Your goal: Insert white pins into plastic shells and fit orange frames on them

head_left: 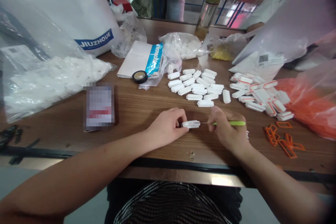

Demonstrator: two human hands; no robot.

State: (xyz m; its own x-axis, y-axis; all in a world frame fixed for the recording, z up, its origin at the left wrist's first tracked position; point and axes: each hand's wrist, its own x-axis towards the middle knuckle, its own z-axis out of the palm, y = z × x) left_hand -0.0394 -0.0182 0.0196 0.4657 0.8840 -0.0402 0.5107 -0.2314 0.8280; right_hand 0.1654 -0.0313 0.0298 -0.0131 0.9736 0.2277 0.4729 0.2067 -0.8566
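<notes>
Between the thumb and fingers of my left hand (170, 124), a small white plastic connector housing (191, 124) is held just above or on the table; a row of small holes shows on its face. My right hand (227, 126) grips a thin metal pick with a bright green handle (237, 123). The pick's shaft points left, and its tip is at the right end of the housing; whether it goes inside cannot be seen. Beyond my hands lie several similar white housings (198, 89). Farther right is a pile of white housings with orange strips (258, 92).
Orange rectangular rings (287, 148) lie at the right, beside an orange-filled bag (309, 105). A clear bag of white parts (52, 80) fills the left. Black tape (140, 76) rests against a notebook (139, 57). A bottle (207, 15) stands at the back.
</notes>
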